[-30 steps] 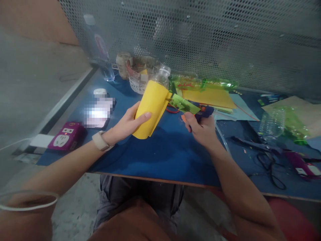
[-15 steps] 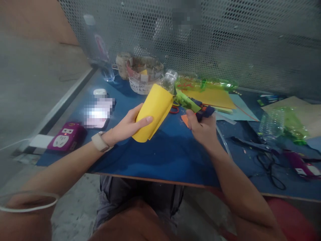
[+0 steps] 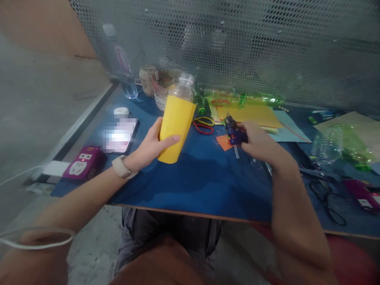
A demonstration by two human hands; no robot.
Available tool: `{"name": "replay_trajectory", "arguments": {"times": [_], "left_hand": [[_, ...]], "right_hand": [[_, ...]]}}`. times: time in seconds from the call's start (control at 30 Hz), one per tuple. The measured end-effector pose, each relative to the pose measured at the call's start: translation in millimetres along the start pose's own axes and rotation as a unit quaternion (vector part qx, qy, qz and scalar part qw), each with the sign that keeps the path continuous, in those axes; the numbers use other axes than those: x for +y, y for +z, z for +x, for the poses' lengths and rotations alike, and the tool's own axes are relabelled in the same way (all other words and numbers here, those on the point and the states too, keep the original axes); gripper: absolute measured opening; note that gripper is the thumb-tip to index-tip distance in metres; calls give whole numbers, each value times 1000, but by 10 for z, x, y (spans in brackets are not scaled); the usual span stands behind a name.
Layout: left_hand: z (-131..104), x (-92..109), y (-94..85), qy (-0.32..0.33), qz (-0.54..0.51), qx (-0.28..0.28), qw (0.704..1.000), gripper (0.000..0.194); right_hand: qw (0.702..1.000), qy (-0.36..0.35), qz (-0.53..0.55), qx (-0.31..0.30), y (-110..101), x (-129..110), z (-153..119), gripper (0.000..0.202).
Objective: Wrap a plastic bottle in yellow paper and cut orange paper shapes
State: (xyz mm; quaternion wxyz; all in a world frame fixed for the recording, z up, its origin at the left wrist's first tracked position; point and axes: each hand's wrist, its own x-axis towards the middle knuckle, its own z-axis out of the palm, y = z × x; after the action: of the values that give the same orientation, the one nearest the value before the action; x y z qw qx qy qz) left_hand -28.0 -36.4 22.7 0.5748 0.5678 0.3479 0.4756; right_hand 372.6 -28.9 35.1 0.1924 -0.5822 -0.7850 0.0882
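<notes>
A clear plastic bottle [image 3: 181,90] wrapped in yellow paper [image 3: 177,124] is held up, slightly tilted, above the blue table [image 3: 190,186]. My left hand [image 3: 151,146] is closed round the paper, thumb across its front. On the right, my right hand [image 3: 255,142] is closed on a dark blue glue gun [image 3: 236,135], whose clear glue stick [image 3: 236,152] points down toward me. An orange paper piece [image 3: 224,143] lies beneath the gun. Scissors with red and yellow handles [image 3: 204,126] lie between my hands.
A woven basket [image 3: 160,97], a tall clear bottle [image 3: 127,79] and a phone [image 3: 121,136] are at the left, near a purple socket block [image 3: 83,163]. Coloured paper [image 3: 249,116], green bottles [image 3: 261,99] and black cable [image 3: 326,202] lie right. A perforated metal panel [image 3: 237,47] stands behind.
The wrapped bottle has turned more upright and moved slightly left. My right hand has turned the glue gun. The green strip near it is no longer visible, and the scissors show more.
</notes>
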Motion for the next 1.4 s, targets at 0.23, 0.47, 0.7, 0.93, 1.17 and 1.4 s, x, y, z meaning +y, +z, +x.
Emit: {"name": "replay_trajectory", "arguments": {"times": [0.23,0.47,0.7,0.93,1.17,1.4], "left_hand": [[3,50,32,-47,-49,-1,998,68],[-14,52,64,-51,-84,-23,995,76],[-48,-37,124,23,-64,-40,997,65],[-87,-101,84,24,-66,-59,996,69],[-122,-171,-85,29,-94,-86,991,78],[-97,26,-48,57,-61,-134,987,85]], "right_hand": [[988,69,-99,-95,32,319,-38,54],[996,-63,51,23,141,-719,-98,33],[930,-74,361,-7,774,-1436,-240,95],[911,-61,402,62,913,-1480,-266,83],[866,-22,500,16,758,-1310,-240,90],[815,-19,578,20,804,-1243,-177,91]]}}
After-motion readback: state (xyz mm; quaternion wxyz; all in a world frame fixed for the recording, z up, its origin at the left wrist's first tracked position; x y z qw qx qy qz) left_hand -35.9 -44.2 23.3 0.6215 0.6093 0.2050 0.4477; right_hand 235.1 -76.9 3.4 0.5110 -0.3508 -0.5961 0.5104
